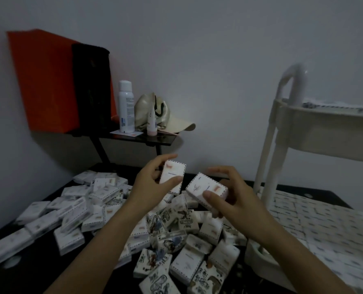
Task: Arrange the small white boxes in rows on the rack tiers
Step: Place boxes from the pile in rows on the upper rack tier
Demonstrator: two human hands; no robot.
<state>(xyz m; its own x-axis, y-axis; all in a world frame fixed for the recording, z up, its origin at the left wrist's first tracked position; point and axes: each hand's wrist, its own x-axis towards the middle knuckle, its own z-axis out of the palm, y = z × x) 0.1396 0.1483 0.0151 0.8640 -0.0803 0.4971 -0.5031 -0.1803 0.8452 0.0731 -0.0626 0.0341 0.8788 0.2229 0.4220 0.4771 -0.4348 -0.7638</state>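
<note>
My left hand (148, 183) grips a small white box (172, 175), held upright above the pile. My right hand (235, 200) holds another small white box (206, 188), tilted, with the thumb on its front face. Below both hands lies a loose heap of several small white boxes (172, 236) on a dark surface, some plain, some with drawings. The white rack (316, 132) stands at the right. Rows of white boxes fill its lower tier (316, 221), and the upper tier's rim hides most of what lies in it.
A black side table (146, 139) at the back carries an orange box (42, 81), a black bag (91, 85), a white spray can (125, 107), a small tube (152, 122) and a beige cap (176, 124). More white boxes (49, 219) are scattered at the left.
</note>
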